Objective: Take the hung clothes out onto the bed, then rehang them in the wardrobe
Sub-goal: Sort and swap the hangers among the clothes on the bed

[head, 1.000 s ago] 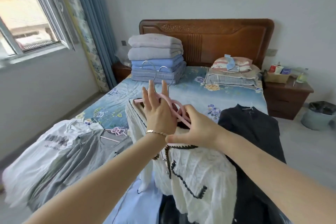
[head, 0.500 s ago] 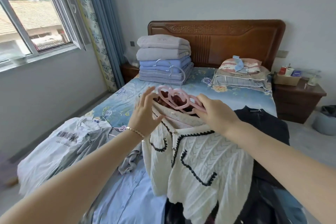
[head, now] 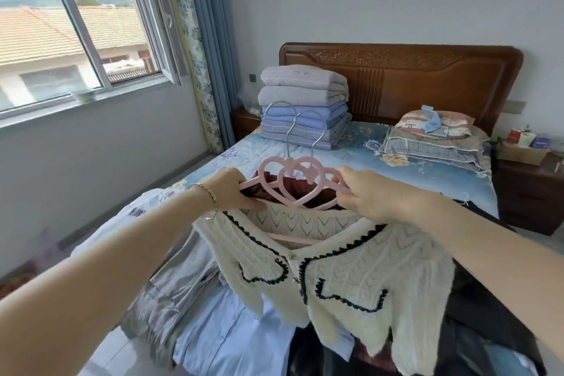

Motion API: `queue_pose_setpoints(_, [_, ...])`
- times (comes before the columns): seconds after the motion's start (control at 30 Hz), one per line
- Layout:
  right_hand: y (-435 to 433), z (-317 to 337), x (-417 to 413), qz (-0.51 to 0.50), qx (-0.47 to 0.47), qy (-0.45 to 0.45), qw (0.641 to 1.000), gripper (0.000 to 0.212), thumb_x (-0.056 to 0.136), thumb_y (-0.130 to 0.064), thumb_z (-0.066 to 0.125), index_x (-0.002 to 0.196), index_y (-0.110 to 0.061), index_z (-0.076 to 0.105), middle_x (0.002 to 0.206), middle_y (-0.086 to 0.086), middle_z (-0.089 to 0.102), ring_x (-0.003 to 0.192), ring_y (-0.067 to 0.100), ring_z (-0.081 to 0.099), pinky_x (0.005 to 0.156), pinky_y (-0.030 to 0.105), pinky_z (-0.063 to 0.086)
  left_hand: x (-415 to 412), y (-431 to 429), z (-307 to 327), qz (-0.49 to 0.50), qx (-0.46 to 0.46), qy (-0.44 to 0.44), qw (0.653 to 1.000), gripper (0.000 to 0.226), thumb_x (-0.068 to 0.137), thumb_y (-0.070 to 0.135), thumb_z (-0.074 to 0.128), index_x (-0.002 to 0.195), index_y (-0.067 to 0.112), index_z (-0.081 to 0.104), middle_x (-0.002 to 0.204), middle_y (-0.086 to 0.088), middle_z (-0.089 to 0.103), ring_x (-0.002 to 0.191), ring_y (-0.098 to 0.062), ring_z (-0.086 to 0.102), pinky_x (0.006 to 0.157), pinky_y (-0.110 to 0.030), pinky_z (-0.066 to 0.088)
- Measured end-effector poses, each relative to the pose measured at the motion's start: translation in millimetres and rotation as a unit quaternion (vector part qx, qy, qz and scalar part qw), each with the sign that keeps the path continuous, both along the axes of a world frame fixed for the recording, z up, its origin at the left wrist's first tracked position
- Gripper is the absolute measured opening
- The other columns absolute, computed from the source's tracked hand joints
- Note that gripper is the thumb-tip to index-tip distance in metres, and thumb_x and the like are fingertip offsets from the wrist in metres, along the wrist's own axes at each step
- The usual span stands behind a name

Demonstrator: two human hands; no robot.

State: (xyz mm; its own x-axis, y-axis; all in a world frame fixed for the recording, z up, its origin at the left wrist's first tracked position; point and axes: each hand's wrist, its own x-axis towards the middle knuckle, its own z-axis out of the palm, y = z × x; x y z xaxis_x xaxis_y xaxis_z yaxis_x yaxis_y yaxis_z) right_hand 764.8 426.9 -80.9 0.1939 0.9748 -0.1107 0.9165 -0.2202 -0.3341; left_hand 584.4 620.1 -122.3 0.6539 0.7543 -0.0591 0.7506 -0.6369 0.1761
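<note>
Both sets of fingers are wrapped round the two pink heart hangers (head: 297, 203): the left hand (head: 227, 189) grips the left arms and the right hand (head: 366, 197) grips the right ones, holding them up over the bed (head: 351, 143). A cream cardigan (head: 351, 278) with black trim hangs off the front hanger, and a dark red garment (head: 300, 188) peeks out behind it. Lying on the bed underneath are a light blue shirt (head: 232, 333), a striped grey shirt (head: 180, 284) and a black garment (head: 488, 299). Folded blankets (head: 302, 107) are stacked by the headboard (head: 427, 76).
</note>
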Motion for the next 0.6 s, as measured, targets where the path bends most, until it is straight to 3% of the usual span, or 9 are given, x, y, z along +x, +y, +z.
queue_pose_setpoints(0.13, [17.7,11.6,-18.4,0.039,-0.007,0.078,0.996,0.017,0.096,-0.020,0.042,0.080,-0.016,0.037,0.072,-0.004,0.038,0.061,0.009,0.034,0.054,0.022,0.029,-26.2,7.9,36.9,0.024,-0.048,0.091,0.994,0.045,0.068,0.054,0.075,0.057,0.018,0.051,0.057,0.004,0.045,0.052,-0.013,0.041,0.051,-0.024,0.034])
queue_pose_setpoints(0.23, [37.8,17.6,-19.3,0.040,0.018,0.146,0.988,0.009,0.095,-0.020,0.042,0.093,-0.011,0.045,0.068,-0.003,0.038,0.059,0.011,0.034,0.053,0.022,0.031,-31.5,21.5,65.0,0.049,-0.052,0.090,0.993,0.044,0.064,0.051,0.078,0.061,0.013,0.056,0.057,0.002,0.045,0.052,-0.014,0.041,0.052,-0.023,0.032])
queue_pose_setpoints(0.33, [63.2,3.3,-15.3,0.017,0.041,0.199,0.979,0.019,0.094,-0.019,0.044,0.111,-0.011,0.048,0.070,-0.002,0.047,0.060,0.012,0.040,0.056,0.025,0.034,-25.5,44.7,63.6,0.065,-0.012,0.078,0.995,0.051,0.059,0.058,0.078,0.064,0.012,0.057,0.058,0.001,0.045,0.056,-0.017,0.043,0.055,-0.025,0.035])
queue_pose_setpoints(0.4, [78.7,-24.8,-15.2,0.009,0.045,0.216,0.975,0.023,0.095,-0.017,0.044,0.117,-0.015,0.045,0.094,-0.001,0.057,0.077,0.014,0.049,0.064,0.026,0.039,-18.2,61.9,38.3,0.064,0.003,0.068,0.996,0.051,0.058,0.058,0.078,0.063,0.014,0.053,0.061,0.001,0.047,0.059,-0.018,0.045,0.055,-0.026,0.035])
queue_pose_setpoints(0.47, [92.5,-64.9,-17.2,-0.007,0.028,0.221,0.975,0.035,0.096,-0.016,0.043,0.131,-0.016,0.038,0.117,-0.004,0.050,0.098,0.013,0.047,0.075,0.024,0.039,-11.1,80.0,-5.4,0.059,-0.002,0.050,0.997,0.051,0.061,0.054,0.079,0.062,0.016,0.045,0.064,0.000,0.046,0.064,-0.020,0.044,0.055,-0.028,0.033])
queue_pose_setpoints(0.57, [119.7,-143.2,-17.9,-0.050,-0.026,0.238,0.970,0.047,0.097,-0.011,0.040,0.143,-0.010,0.027,0.133,0.004,0.047,0.115,0.020,0.048,0.087,0.027,0.037,-3.6,113.9,-88.9,0.066,-0.074,0.008,0.995,0.050,0.063,0.042,0.082,0.062,0.024,0.036,0.071,-0.001,0.048,0.071,-0.020,0.044,0.061,-0.030,0.037])
queue_pose_setpoints(0.6, [131.9,-172.4,-16.3,-0.066,-0.040,0.250,0.965,0.051,0.096,-0.007,0.038,0.145,-0.011,0.024,0.139,0.005,0.044,0.116,0.022,0.049,0.085,0.027,0.038,-1.3,125.7,-116.7,0.072,-0.101,0.003,0.992,0.047,0.065,0.039,0.082,0.063,0.027,0.036,0.074,-0.001,0.051,0.073,-0.020,0.047,0.064,-0.030,0.040])
